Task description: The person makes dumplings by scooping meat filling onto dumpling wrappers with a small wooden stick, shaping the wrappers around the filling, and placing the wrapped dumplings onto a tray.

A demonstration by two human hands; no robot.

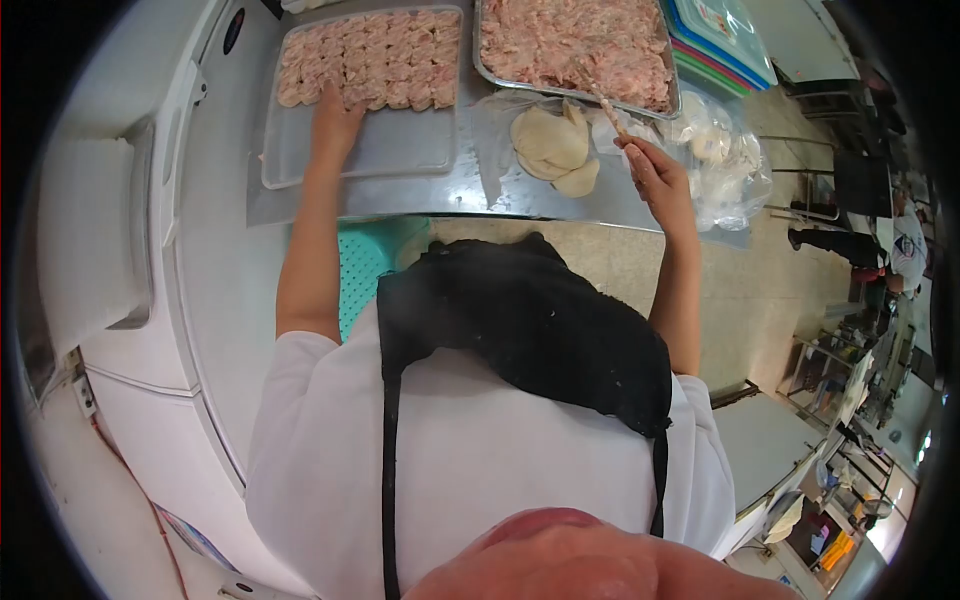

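Left hand (338,116) at near edge of dumplings (395,58) — grip unclear — right hand (657,175) holding stick (608,110)

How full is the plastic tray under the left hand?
Partly full. Rows of dumplings cover the far part of the tray, while the near part shows bare plastic.

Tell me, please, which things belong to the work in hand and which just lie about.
In the work:
- meat mixture
- dough rounds
- stick in right hand
- dumplings in clear tray

Probably just lying about:
- coloured plastic stack
- teal perforated item
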